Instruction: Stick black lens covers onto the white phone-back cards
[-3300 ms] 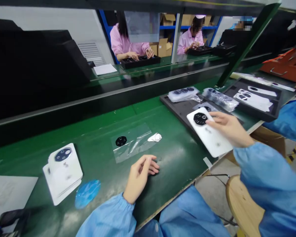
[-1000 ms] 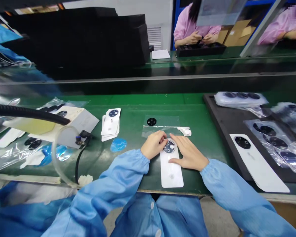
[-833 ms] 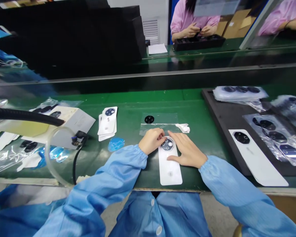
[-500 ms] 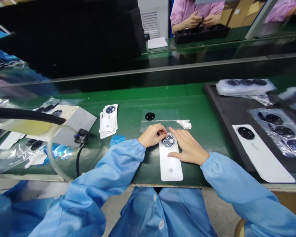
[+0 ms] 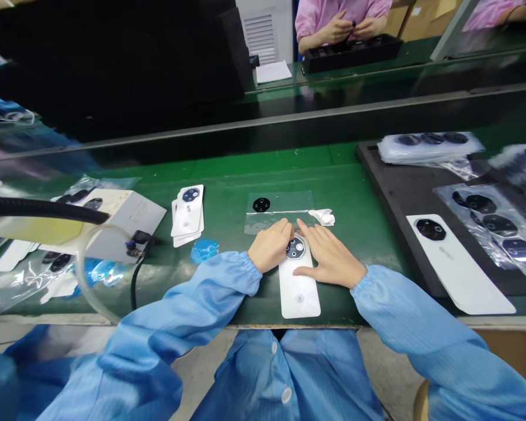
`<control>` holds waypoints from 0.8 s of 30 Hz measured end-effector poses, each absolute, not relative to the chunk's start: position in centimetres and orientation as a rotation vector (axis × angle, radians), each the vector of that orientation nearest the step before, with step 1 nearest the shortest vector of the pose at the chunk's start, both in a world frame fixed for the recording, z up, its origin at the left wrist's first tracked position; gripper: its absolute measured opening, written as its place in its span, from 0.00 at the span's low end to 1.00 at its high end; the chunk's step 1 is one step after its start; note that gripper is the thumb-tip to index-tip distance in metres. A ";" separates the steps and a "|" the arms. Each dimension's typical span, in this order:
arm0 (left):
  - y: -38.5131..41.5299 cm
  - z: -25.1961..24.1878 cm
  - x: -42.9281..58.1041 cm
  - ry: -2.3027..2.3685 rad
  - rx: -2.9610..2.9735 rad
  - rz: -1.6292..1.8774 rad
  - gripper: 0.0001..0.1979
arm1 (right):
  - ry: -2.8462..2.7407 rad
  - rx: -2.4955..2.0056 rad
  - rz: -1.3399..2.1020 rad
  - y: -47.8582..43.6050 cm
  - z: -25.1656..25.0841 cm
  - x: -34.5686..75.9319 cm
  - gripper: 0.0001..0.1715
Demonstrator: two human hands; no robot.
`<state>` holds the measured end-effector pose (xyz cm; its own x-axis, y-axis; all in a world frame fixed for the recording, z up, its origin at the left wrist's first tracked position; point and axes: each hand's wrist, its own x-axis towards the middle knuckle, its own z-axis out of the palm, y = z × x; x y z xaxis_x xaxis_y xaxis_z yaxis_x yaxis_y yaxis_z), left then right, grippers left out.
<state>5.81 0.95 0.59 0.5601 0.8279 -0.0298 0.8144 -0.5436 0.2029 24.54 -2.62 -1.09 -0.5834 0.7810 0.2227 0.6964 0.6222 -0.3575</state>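
In the head view a white phone back cover (image 5: pixel 298 298) lies flat on the green bench in front of me. Near its top is a dark round camera plate (image 5: pixel 295 248) with lens holes. My left hand (image 5: pixel 272 244) is curled closed at the cover's upper left and hides part of the plate. Whatever its fingertips pinch, if anything, is hidden. Along the right side, my right hand (image 5: pixel 331 254) rests with fingers stretched and the thumb across the cover. Just beyond both hands lies a clear plastic sheet (image 5: pixel 284 202) bearing a black camera plate (image 5: pixel 261 204).
Stacked white covers (image 5: pixel 187 219) and a blue film disc (image 5: pixel 204 251) lie to the left, near a white box (image 5: pixel 134 225) with hoses. On the right, a dark foam tray (image 5: pixel 390 216) carries bagged plates and a long white cover (image 5: pixel 460 269). A co-worker's hands (image 5: pixel 353 29) are across the bench.
My left hand has turned and closed more, now covering the camera plate's left part. My right hand keeps its place on the cover. The whole view has shifted slightly.
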 end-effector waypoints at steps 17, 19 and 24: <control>-5.1 1.0 3.5 1.295 2.678 0.458 0.07 | -2.517 -1.198 0.267 -2.8 -0.5 24.1 0.69; -6.0 0.8 2.9 1.355 2.617 0.545 0.07 | -2.524 -1.183 0.266 -2.8 -0.4 24.0 0.66; -6.3 -0.3 3.6 1.401 2.582 0.634 0.06 | -2.530 -1.168 0.251 -3.0 -0.2 23.9 0.49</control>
